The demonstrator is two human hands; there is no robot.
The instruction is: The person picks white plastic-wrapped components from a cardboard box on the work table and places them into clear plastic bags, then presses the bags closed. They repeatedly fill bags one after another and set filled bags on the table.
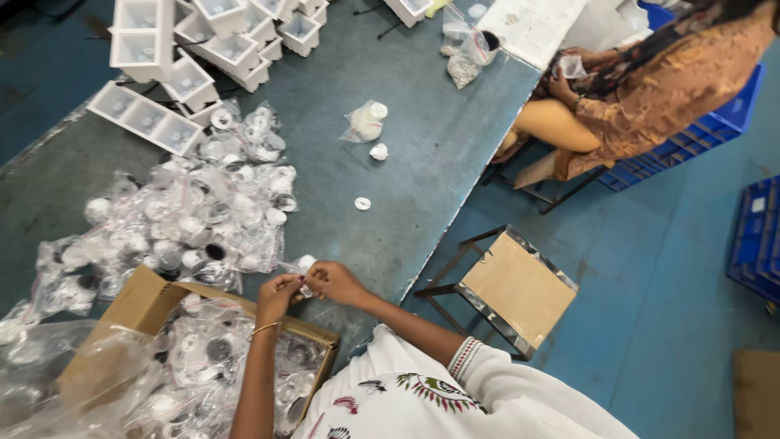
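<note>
A long grey-blue table (422,154) runs across a blue floor (650,309), and you stand at its near edge. Both your hands meet just above that edge: your left hand (279,294) and your right hand (335,282) each pinch one small clear bag (302,272) holding a white round part, fingers closed on it from either side. That bag sits between your hands, just beside the big heap of bags (187,219) on the table, too many and too tangled to count. Below your left forearm is one open cardboard box (142,305), lined with clear plastic and filled with more bagged parts.

Further up the table you have three loose pieces: one bagged white part (366,122), one small white cap (379,151) near it, and one white ring (362,203) lying alone. White square housings (146,118) are stacked at the far left, their number unclear.

One empty stool (520,289) with a brown seat stands on the floor to your right. One other person (650,81) in an orange patterned garment sits at the far end. Blue crates (756,236) stand at the right edge.
</note>
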